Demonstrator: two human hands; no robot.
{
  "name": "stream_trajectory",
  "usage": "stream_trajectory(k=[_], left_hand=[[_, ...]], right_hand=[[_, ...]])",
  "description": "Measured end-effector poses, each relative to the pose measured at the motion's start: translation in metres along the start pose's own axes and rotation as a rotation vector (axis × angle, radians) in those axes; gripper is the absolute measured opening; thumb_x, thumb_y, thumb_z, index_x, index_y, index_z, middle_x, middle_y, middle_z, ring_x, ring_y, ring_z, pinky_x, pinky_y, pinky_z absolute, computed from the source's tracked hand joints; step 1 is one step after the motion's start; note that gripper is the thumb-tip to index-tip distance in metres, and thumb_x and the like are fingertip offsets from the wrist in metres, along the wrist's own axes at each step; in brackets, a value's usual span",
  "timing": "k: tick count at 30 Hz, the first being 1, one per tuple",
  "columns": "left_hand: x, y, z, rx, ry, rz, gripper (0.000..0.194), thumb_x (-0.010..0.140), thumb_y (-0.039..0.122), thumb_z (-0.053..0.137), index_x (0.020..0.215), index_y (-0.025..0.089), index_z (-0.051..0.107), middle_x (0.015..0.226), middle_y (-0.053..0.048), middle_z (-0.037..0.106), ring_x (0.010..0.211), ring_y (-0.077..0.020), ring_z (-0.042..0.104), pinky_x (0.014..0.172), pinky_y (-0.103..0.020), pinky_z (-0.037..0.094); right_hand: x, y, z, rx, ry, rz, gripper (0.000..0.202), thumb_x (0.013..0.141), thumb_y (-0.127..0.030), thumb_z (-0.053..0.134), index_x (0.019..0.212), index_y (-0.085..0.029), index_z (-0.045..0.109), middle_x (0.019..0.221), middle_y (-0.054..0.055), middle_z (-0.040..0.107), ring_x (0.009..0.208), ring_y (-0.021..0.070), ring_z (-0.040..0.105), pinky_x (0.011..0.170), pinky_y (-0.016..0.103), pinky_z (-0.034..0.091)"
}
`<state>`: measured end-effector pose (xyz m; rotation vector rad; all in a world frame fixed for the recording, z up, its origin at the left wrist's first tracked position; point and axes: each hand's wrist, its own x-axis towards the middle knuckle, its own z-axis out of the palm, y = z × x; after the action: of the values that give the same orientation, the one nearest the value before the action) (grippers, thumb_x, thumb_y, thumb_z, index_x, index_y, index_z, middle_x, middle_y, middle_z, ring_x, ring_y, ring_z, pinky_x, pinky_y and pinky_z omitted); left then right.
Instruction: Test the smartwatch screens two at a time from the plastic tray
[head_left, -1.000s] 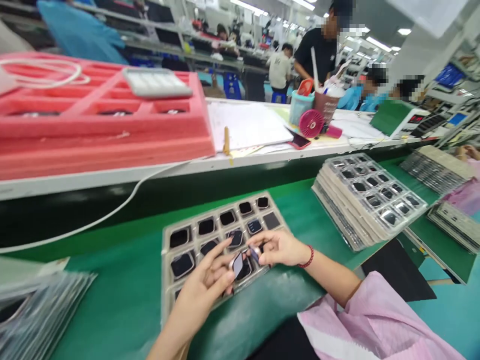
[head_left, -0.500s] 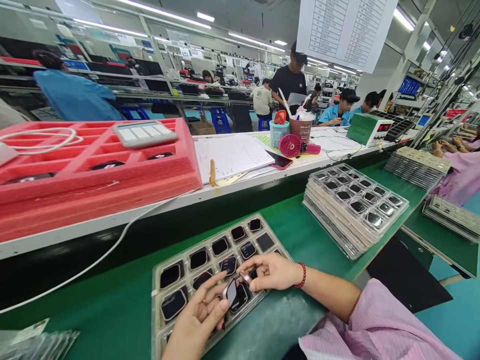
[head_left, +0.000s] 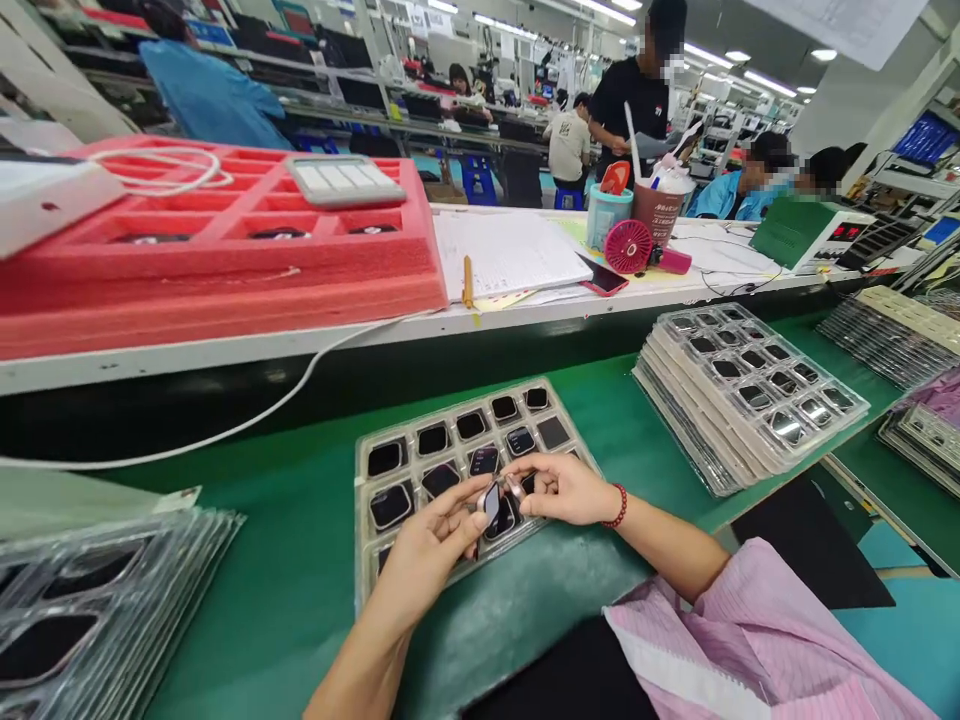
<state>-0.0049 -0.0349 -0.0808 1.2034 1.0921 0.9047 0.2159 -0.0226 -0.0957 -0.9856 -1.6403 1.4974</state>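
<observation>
The left hand (head_left: 431,540), fingers curled, pinches a square-faced device (head_left: 491,504) above the tray (head_left: 362,492). At the device's three o'clock, the right hand (head_left: 568,490), nearly closed, pinches a small metallic piece (head_left: 515,487); stacked trays (head_left: 679,410) stand at its two o'clock

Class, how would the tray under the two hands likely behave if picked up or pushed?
The tray may flex when lifted by one edge, since it looks like thin moulded plastic. Its square devices might slide if tilted, as they lie in shallow-looking pockets. A gentle push probably wouldn't tip it: it is wide and low on the green surface.
</observation>
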Motion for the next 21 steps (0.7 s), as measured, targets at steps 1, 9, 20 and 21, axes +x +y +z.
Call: stream_trajectory(k=[1, 9, 20, 21], left_hand=[[0.0, 0.002, 0.001, -0.01, 0.001, 0.001, 0.059, 0.072, 0.052, 0.081, 0.116, 0.015, 0.07, 0.07, -0.002, 0.065, 0.054, -0.0138, 0.054, 0.054, -0.026, 0.044], [0.001, 0.007, 0.007, -0.136, -0.027, 0.025, 0.055, 0.072, 0.036, 0.08, 0.12, 0.016, 0.062, 0.096, -0.009, 0.074, 0.079, -0.0209, 0.071, 0.064, -0.028, 0.054], [-0.005, 0.004, -0.003, -0.008, 0.0, 0.025, 0.053, 0.075, 0.038, 0.075, 0.122, 0.017, 0.058, 0.098, -0.009, 0.075, 0.08, -0.0228, 0.071, 0.078, -0.037, 0.057], [-0.007, 0.002, -0.011, 0.051, 0.036, 0.027, 0.047, 0.078, 0.041, 0.071, 0.118, 0.017, 0.061, 0.096, -0.009, 0.075, 0.081, -0.0242, 0.071, 0.08, -0.039, 0.057]], right_hand=[[-0.001, 0.0, 0.0, 0.024, -0.003, 0.008, 0.058, 0.08, -0.041, 0.078, 0.128, -0.014, 0.059, 0.071, -0.004, 0.058, 0.054, 0.0062, 0.05, 0.052, 0.018, 0.043], [-0.001, -0.005, -0.007, 0.151, 0.008, 0.049, 0.052, 0.085, -0.029, 0.065, 0.134, -0.017, 0.052, 0.121, 0.012, 0.066, 0.094, 0.0161, 0.071, 0.071, 0.024, 0.061], [0.0, -0.011, -0.016, 0.075, 0.014, 0.048, 0.037, 0.086, -0.036, 0.067, 0.117, -0.019, 0.056, 0.101, 0.007, 0.073, 0.079, 0.0159, 0.072, 0.071, 0.03, 0.06], [0.002, -0.011, -0.022, 0.018, 0.08, 0.028, 0.031, 0.088, -0.037, 0.064, 0.112, -0.019, 0.058, 0.097, 0.007, 0.073, 0.079, 0.0172, 0.071, 0.075, 0.033, 0.059]])
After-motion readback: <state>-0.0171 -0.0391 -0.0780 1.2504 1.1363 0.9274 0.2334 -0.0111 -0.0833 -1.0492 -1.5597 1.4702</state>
